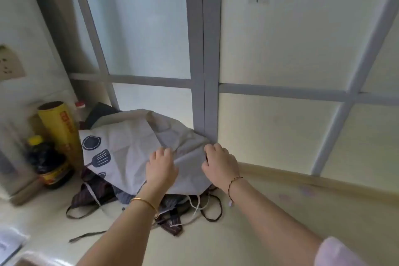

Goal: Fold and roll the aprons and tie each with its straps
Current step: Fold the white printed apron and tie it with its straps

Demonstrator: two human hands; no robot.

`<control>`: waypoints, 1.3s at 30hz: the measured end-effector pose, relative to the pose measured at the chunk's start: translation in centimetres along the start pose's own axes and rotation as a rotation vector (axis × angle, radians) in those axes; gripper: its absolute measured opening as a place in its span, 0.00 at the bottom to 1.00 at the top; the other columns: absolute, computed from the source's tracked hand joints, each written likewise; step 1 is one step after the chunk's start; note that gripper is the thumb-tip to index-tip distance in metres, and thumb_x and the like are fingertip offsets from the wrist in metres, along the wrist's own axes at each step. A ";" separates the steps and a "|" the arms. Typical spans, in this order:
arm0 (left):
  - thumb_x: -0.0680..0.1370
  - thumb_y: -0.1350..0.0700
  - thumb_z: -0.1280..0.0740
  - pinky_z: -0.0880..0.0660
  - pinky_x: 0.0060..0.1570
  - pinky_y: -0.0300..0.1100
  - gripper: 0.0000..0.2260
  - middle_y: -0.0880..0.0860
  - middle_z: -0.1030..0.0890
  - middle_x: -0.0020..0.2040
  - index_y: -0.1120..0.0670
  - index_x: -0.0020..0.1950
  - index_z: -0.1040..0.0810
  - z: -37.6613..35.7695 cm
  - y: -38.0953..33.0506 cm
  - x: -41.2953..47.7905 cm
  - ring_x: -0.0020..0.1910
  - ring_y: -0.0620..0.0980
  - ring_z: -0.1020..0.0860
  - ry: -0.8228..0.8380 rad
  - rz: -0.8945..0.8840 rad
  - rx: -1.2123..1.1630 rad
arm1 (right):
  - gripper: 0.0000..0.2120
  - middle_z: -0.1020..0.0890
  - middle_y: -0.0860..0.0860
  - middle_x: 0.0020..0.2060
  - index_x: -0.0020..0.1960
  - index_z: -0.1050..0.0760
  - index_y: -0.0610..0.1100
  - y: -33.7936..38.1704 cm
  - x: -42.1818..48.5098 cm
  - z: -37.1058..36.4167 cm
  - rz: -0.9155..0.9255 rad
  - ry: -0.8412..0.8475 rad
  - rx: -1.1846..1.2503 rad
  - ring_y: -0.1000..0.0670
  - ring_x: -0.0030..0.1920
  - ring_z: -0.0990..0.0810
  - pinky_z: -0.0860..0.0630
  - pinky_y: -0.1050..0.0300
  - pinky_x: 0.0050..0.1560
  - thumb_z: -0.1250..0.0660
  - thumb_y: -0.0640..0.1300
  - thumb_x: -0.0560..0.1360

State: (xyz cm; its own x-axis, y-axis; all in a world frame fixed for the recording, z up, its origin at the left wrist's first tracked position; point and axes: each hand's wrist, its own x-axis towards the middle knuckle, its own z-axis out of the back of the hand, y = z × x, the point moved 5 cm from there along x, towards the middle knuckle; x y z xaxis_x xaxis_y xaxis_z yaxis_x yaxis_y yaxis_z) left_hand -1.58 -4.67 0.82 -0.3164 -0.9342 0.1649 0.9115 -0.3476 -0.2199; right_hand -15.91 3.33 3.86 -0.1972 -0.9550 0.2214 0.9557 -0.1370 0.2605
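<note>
**Both hands grip the grey apron on top of the heap**

The grey apron [129,149], printed with kitchen utensils, lies on a heap of darker aprons [95,192] at the far side of the counter [269,222], against the window frame [204,71]. The left hand [162,167] and right hand [220,164] sit close together on its right part, fingers curled into the cloth, gripping a raised fold between them. Loose straps [212,211] trail nearby. A yellow roll [60,129] and a dark bottle [48,164] stand to the left.

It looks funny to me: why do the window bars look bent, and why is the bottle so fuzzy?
Head view: the wide-angle lens makes the grey window bars lean and splay; the dark bottle at the left edge is blurry; the grey apron, left hand and right hand look sharper.
</note>
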 end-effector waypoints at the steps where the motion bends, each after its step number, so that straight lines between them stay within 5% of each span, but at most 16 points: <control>1: 0.77 0.55 0.36 0.33 0.63 0.48 0.19 0.57 0.34 0.68 0.56 0.66 0.33 -0.3 1.0 0.8 0.66 0.59 0.37 0.028 0.013 0.023 | 0.10 0.28 0.46 0.56 0.58 0.33 0.44 0.5 0.8 -0.5 -0.014 0.013 -0.007 0.44 0.54 0.27 0.31 0.52 0.48 0.43 0.43 0.77; 7: 0.76 0.57 0.37 0.36 0.62 0.49 0.17 0.57 0.38 0.69 0.53 0.64 0.32 -2.9 4.7 5.5 0.67 0.60 0.39 0.150 -0.037 0.065 | 0.16 0.30 0.45 0.61 0.65 0.34 0.44 1.9 4.8 -4.0 -0.117 0.082 0.059 0.43 0.58 0.28 0.28 0.51 0.53 0.43 0.44 0.78; 16: 0.77 0.62 0.41 0.32 0.52 0.46 0.09 0.56 0.28 0.59 0.57 0.57 0.28 -2.8 6.3 8.7 0.59 0.58 0.31 -0.027 0.017 0.143 | 0.20 0.31 0.45 0.65 0.68 0.36 0.45 1.5 7.6 -7.0 -0.212 0.195 0.235 0.44 0.61 0.28 0.27 0.49 0.60 0.40 0.45 0.77; 21: 0.80 0.61 0.45 0.33 0.41 0.46 0.03 0.57 0.27 0.46 0.58 0.49 0.33 0.4 7.0 10.0 0.45 0.58 0.27 -0.102 0.263 -0.544 | 0.20 0.32 0.45 0.66 0.70 0.37 0.43 2.1 9.0 -7.6 -0.228 0.205 0.339 0.47 0.62 0.27 0.30 0.57 0.60 0.40 0.43 0.78; 26: 0.73 0.67 0.43 0.36 0.29 0.40 0.05 0.57 0.28 0.37 0.61 0.46 0.29 2.2 6.8 11.4 0.32 0.52 0.31 0.102 0.453 -1.123 | 0.19 0.29 0.47 0.63 0.69 0.36 0.43 2.9 10.3 -7.3 -0.226 0.175 0.424 0.50 0.57 0.27 0.33 0.63 0.50 0.40 0.43 0.79; 29: 0.61 0.62 0.40 0.40 0.30 0.39 0.13 0.55 0.32 0.30 0.63 0.41 0.21 3.3 6.0 10.8 0.29 0.52 0.34 0.325 0.374 -1.284 | 0.18 0.28 0.47 0.64 0.69 0.35 0.42 3.4 11.3 -6.8 -0.237 0.127 0.524 0.51 0.58 0.27 0.33 0.63 0.51 0.40 0.43 0.80; 31: 0.65 0.65 0.39 0.37 0.32 0.40 0.12 0.55 0.30 0.35 0.56 0.34 0.16 4.2 5.6 10.1 0.34 0.53 0.32 0.427 0.264 -1.263 | 0.19 0.28 0.47 0.65 0.70 0.35 0.41 3.5 11.9 -6.5 -0.252 0.113 0.585 0.50 0.62 0.28 0.32 0.61 0.55 0.40 0.43 0.80; 33: 0.72 0.69 0.38 0.37 0.36 0.42 0.18 0.56 0.31 0.41 0.52 0.31 0.16 4.6 6.2 9.8 0.38 0.52 0.33 0.441 0.208 -1.210 | 0.20 0.28 0.46 0.66 0.71 0.36 0.41 3.6 12.2 -6.3 -0.251 0.127 0.629 0.48 0.64 0.28 0.32 0.58 0.60 0.40 0.43 0.80; 35: 0.73 0.65 0.33 0.37 0.37 0.43 0.09 0.57 0.31 0.43 0.55 0.37 0.17 5.6 6.7 9.5 0.38 0.52 0.33 0.404 0.209 -1.236 | 0.20 0.27 0.46 0.65 0.70 0.35 0.41 3.7 12.3 -6.3 -0.252 0.150 0.644 0.48 0.64 0.28 0.32 0.57 0.61 0.40 0.43 0.80; 36: 0.73 0.63 0.30 0.36 0.35 0.43 0.02 0.57 0.30 0.41 0.57 0.40 0.19 6.3 6.8 9.3 0.36 0.51 0.33 0.383 0.214 -1.279 | 0.19 0.26 0.46 0.64 0.69 0.34 0.40 3.8 12.4 -6.3 -0.248 0.158 0.645 0.48 0.63 0.27 0.32 0.56 0.62 0.39 0.43 0.80; 39: 0.77 0.62 0.34 0.42 0.24 0.34 0.05 0.51 0.35 0.30 0.58 0.41 0.21 8.4 6.8 8.7 0.25 0.44 0.38 0.370 0.230 -1.387 | 0.17 0.25 0.46 0.63 0.66 0.30 0.40 4.3 12.4 -6.3 -0.224 0.192 0.649 0.47 0.64 0.27 0.32 0.57 0.61 0.39 0.44 0.79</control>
State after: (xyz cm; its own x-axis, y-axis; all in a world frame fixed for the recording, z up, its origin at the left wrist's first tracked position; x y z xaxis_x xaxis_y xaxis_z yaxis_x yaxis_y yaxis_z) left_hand 4.03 -14.50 8.87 -0.4447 -0.8714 -0.2070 0.0365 0.2133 -0.9763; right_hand -12.90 -10.78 1.82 -0.2746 -0.9599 -0.0565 0.5624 -0.2080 0.8003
